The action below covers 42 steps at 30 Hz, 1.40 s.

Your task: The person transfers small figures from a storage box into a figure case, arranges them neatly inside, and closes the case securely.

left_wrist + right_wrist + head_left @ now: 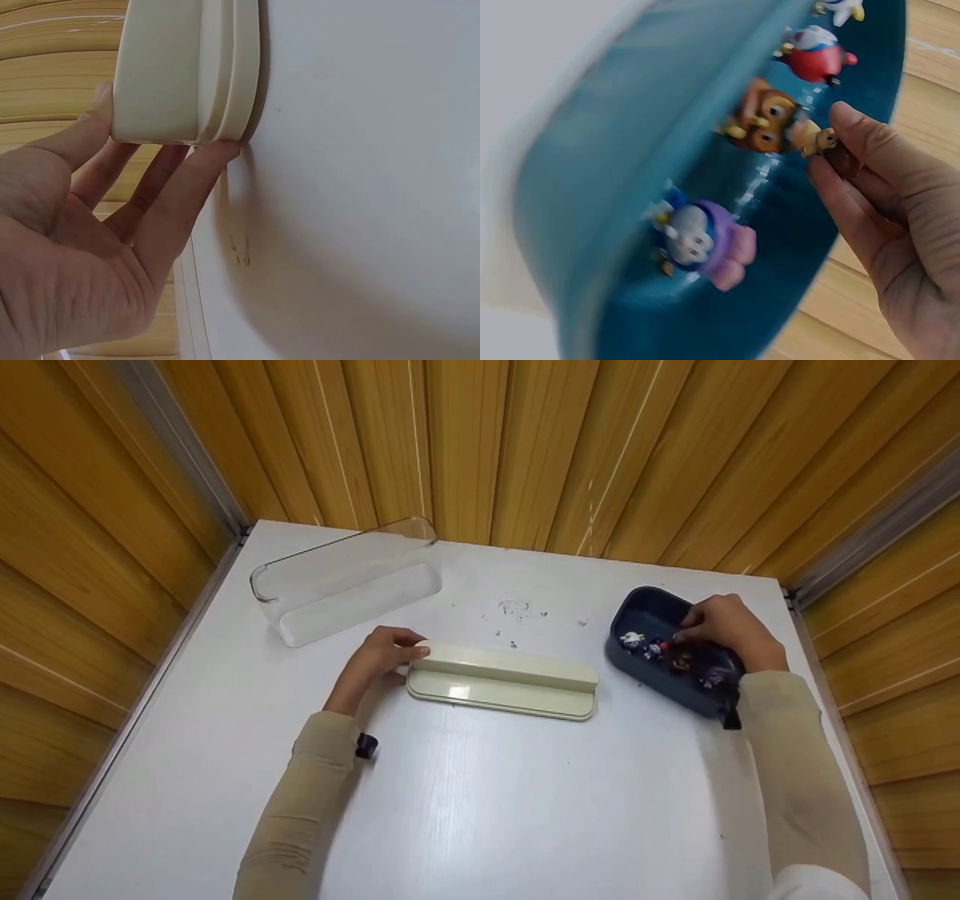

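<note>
One small tan-and-brown figurine [819, 140] is pinched in the right hand [731, 628], beside an owl figurine [766, 124] inside the navy box [651, 675], right of frame; the left hand [379, 656] grips the cream tray-like piece [502, 664] mid-frame.

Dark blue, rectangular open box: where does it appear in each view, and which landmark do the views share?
Head: the dark blue box is at the right, under the right hand.
Left wrist: not in this picture.
Right wrist: the box, large, across left and centre, with small colourful toy figurines inside.
Shared landmark: yellow-brown wood-plank wall, top and sides in head, left in left wrist, right in right wrist.
</note>
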{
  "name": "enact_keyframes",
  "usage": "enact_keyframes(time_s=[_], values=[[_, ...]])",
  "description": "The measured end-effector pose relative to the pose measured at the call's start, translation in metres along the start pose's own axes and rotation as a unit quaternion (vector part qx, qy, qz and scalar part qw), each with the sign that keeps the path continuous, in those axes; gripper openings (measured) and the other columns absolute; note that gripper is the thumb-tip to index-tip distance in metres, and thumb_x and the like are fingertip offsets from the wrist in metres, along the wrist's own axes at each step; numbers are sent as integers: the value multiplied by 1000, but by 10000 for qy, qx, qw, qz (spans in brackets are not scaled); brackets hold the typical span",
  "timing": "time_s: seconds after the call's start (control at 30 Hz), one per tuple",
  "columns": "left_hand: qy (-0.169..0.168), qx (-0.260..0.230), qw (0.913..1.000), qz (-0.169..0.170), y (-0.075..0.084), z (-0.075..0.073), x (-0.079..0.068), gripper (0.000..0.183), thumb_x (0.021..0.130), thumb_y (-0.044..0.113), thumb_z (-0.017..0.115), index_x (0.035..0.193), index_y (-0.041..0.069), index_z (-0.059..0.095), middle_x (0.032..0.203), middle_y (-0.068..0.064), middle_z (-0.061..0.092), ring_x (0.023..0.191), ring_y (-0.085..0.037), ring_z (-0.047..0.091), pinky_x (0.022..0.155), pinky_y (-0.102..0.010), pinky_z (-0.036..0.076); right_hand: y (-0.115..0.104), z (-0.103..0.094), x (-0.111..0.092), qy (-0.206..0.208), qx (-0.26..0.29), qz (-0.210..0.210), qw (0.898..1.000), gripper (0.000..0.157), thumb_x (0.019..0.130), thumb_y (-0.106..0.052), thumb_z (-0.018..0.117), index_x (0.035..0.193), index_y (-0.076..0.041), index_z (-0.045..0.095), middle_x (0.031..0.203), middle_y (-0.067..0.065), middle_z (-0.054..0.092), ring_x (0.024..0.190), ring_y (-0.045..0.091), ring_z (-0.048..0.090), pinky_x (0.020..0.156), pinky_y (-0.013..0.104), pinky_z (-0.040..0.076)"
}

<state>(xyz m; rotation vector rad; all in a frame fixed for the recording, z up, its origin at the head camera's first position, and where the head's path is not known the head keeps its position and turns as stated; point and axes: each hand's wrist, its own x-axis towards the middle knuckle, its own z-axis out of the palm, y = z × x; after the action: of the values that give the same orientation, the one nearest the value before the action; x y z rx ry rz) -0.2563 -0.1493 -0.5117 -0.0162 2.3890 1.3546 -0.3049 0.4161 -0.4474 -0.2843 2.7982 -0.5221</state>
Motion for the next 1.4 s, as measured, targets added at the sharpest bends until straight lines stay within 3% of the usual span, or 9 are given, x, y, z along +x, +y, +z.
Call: enact_keyframes(time_s=[0.2,0.33,0.77,1.03,1.4], values=[[37,-191,9997,-126,-2,2,-2,45,95,33,75,131,8,68,128,-14,62,108,-26,59,90,-41,55,-13,-15,-4,395,-408,-272,9980,20,91,-15,76,103,1,78,97,18,75,90,31,63,84,52,51],[98,-250,9992,-285,-6,3,-5,43,95,32,74,131,8,68,128,-13,63,108,-25,59,91,-40,54,-24,-16,-7,410,-349,-339,9980,23,92,-14,75,108,4,76,101,21,74,93,33,65,89,56,52],[284,-382,9985,-267,-14,8,-11,42,96,32,74,130,9,69,128,-13,63,110,-24,59,95,-41,52,-46,-12,-18,499,-507,-536,9960,27,97,-13,70,118,4,72,110,25,71,100,38,65,95,59,51],[349,-469,9983,-30,-11,11,-11,39,96,31,73,128,9,71,127,-13,64,113,-27,59,96,-42,51,-62,-24,-28,909,-739,-807,9898,25,96,-14,72,115,2,73,107,22,72,96,35,66,90,56,53],[343,-556,9976,-238,-2,11,-8,40,96,32,74,129,10,70,128,-12,63,112,-25,58,94,-41,54,-96,-26,-39,986,-748,-983,9874,26,97,-14,71,119,1,72,111,22,71,99,35,67,90,55,55]])
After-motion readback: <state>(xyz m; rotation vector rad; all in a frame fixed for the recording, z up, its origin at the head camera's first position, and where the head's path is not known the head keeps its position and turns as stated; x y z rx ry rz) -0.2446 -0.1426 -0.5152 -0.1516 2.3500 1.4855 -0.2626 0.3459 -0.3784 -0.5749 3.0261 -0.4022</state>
